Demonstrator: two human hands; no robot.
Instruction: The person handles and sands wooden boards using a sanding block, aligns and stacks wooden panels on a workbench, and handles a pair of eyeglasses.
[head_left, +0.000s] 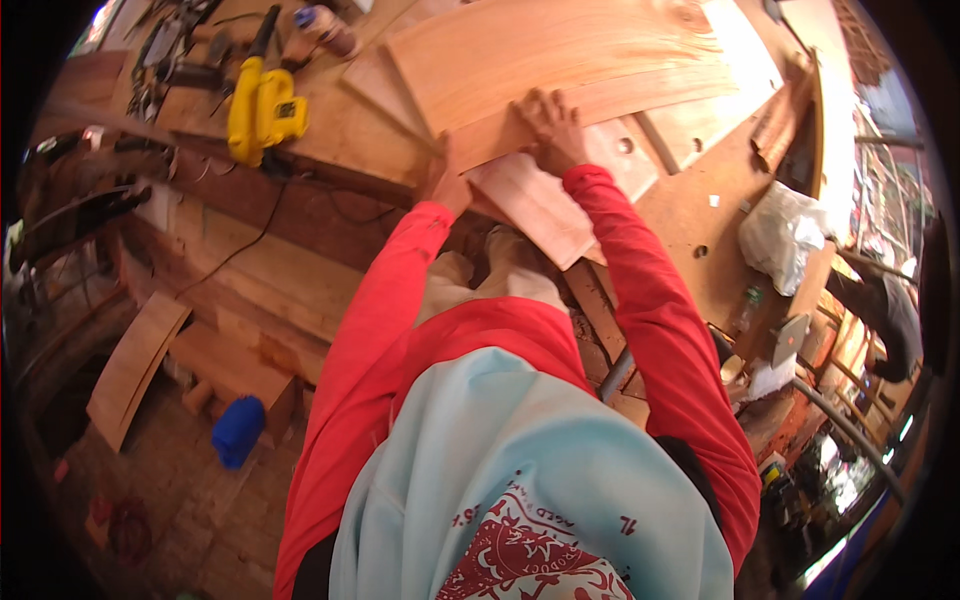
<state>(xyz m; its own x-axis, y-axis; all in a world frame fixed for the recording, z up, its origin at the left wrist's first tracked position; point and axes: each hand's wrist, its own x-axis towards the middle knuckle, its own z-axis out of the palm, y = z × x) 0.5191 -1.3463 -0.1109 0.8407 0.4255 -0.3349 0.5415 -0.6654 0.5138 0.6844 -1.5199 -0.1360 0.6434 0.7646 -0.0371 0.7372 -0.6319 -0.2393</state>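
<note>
Your right hand point(550, 125) lies flat, fingers spread, on the near edge of the big board point(560, 60), pressing it down rather than closing around anything. Your left hand point(450, 185) sits at the near-left corner of the small board point(535, 210), which pokes out from under the big board toward you; whether that grip is closed on the corner or only resting there, you cannot tell, since the thumb side is hidden.

Judging from how things lie, you are lining up the small board against the big board's edge. To do it well, keep the right palm's weight straight down so the big board does not slide on the surface point(690, 200), and nudge the small board with the left hand in short pushes, watching the seam where the two meet (the small board sits askew to that edge at present).

Left of the big board, well apart, a yellow power tool point(262, 105) lies with its cord trailing toward you; keep your sleeve off it.

As for containers: a white plastic bag point(785, 235) sits right of the big board, crumpled and closed over, contents hidden. A blue object point(238, 430) on the floor, far to the big board's near left, is too blurred to tell whether it holds anything.
</note>
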